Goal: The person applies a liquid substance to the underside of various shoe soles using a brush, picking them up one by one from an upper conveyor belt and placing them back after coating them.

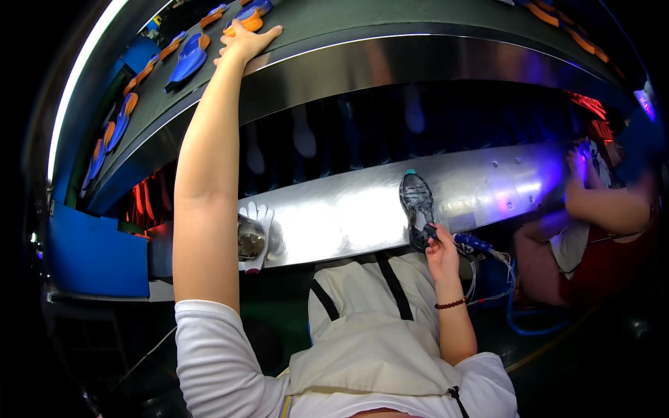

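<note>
Sole (416,197) is black with a teal tip.

Long white light strip (73,90) along left side; violet-blue glowing lamp (646,104) at far right. Dull green belt surface (390,15) with metal edging above brushed-metal counter (334,219). Blue panel (104,254) at left; surroundings mostly dark.

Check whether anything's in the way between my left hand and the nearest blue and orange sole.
Nothing visible is: in this view your left hand overlaps the blue and orange sole on the dark green belt, though whether they touch is unclear.
</note>
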